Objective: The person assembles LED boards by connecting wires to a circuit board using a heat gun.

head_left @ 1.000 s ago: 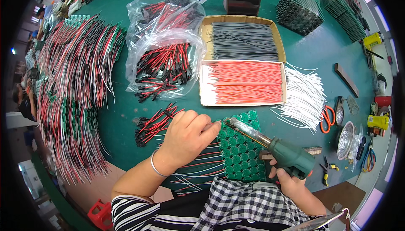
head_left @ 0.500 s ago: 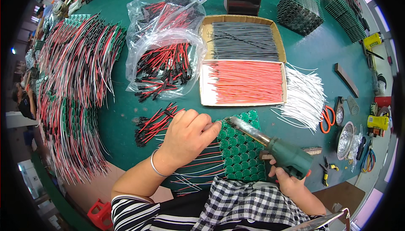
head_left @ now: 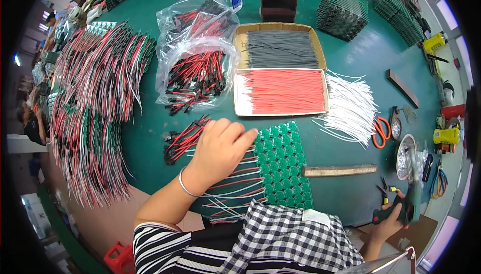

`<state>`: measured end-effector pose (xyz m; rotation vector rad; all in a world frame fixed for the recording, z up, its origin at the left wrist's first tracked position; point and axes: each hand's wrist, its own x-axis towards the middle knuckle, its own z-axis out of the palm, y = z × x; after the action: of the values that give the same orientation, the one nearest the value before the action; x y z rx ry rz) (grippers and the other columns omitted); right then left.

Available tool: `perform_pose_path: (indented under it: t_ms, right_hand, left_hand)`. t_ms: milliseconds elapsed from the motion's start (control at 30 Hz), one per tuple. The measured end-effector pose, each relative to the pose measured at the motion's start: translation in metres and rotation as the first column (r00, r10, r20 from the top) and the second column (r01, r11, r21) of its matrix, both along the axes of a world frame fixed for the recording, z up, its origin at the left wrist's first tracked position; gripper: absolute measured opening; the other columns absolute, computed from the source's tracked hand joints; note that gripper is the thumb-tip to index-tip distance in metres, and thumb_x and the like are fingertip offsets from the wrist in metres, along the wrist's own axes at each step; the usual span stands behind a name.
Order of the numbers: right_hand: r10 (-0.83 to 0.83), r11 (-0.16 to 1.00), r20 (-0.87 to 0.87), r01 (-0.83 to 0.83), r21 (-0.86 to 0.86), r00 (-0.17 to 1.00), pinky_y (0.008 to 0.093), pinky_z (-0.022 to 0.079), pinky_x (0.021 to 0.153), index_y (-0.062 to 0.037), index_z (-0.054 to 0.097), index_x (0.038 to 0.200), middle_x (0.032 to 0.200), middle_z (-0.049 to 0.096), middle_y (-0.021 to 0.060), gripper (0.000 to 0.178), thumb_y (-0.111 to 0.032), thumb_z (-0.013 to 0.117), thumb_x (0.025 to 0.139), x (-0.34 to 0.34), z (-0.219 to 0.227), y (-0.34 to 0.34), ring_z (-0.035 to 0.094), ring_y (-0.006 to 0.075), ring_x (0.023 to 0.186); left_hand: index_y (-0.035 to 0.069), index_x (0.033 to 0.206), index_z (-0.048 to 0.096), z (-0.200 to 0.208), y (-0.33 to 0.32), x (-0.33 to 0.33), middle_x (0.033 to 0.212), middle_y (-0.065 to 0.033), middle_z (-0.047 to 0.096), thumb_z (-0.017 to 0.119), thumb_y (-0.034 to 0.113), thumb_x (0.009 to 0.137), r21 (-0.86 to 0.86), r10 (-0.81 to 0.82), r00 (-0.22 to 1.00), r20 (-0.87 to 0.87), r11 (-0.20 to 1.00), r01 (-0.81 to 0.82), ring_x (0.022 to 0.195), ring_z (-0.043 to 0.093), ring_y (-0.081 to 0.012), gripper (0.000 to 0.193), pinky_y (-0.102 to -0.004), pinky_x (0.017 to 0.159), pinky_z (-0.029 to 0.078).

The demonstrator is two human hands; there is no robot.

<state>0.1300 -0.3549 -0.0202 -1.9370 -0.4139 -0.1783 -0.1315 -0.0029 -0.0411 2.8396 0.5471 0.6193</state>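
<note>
My left hand (head_left: 219, 149) is closed in a pinch at the upper left corner of a green panel of small round circuit boards (head_left: 281, 166). Whatever its fingers hold is hidden. Red, white and black wires (head_left: 240, 186) stick out from the panel's left side. Far off to the right, my right hand (head_left: 392, 220) is wrapped round the handle of a dark green soldering gun (head_left: 413, 201). The gun's metal barrel points up beside a silver bowl (head_left: 404, 158) and is blurred. Short red-and-black connector leads (head_left: 184, 141) lie beyond my left wrist.
A wooden bar (head_left: 339, 171) lies right of the panel. Behind are boxes of red wires (head_left: 285, 91) and grey wires (head_left: 283, 48), loose white wires (head_left: 350, 106) and a bag of leads (head_left: 198, 76). Orange-handled scissors (head_left: 382, 132) and yellow-handled cutters (head_left: 385, 189) lie right. Wired panels (head_left: 95, 118) are heaped left.
My right hand has carried the soldering gun from the panel's top left corner away to the right, and its barrel has swung upward. My left hand stays pinched at the corner.
</note>
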Motion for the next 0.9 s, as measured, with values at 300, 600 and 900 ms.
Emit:
perform_pose_path:
  t_ms: [300, 600, 900]
  right_hand:
    - [0.368, 0.913, -0.163, -0.323, 0.249, 0.915, 0.0283, 0.049, 0.057, 0.0017, 0.049, 0.123, 0.111, 0.061, 0.0152, 0.034, -0.015, 0.055, 0.093, -0.003, 0.000, 0.047, 0.057, 0.0156, 0.062]
    - [0.671, 0.723, -0.418, -0.665, 0.188, 0.612, 0.0289, 0.048, 0.053, 0.0015, 0.050, 0.127, 0.100, 0.063, 0.0135, 0.052, -0.032, 0.063, 0.090, -0.033, -0.005, 0.083, 0.059, 0.0193, 0.059]
    - [0.766, 0.435, -0.429, -0.877, -0.202, 0.479, 0.0326, 0.054, 0.063, -0.0006, 0.066, 0.104, 0.082, 0.067, 0.0084, 0.026, -0.012, 0.062, 0.081, -0.016, 0.018, 0.108, 0.065, 0.0209, 0.062]
  left_hand:
    - [0.003, 0.118, 0.062, 0.025, -0.027, -0.007, 0.095, -0.0125, 0.057, 0.059, -0.003, 0.077, -0.251, -0.016, 0.999, -0.035, 0.968, 0.007, 0.085, 0.055, -0.0271, 0.041, -0.0364, 0.078, 0.047]
    - [0.003, 0.117, 0.058, 0.012, -0.040, -0.002, 0.089, -0.0112, 0.058, 0.065, 0.004, 0.078, -0.154, 0.198, 0.973, -0.123, 0.964, -0.215, 0.076, 0.056, -0.0274, 0.039, -0.0377, 0.063, 0.045]
    - [0.003, 0.099, 0.062, -0.002, -0.030, -0.001, 0.088, -0.0102, 0.058, 0.062, -0.002, 0.074, -0.357, 0.084, 0.996, 0.006, 0.931, -0.076, 0.076, 0.057, -0.0271, 0.026, -0.0378, 0.067, 0.047]
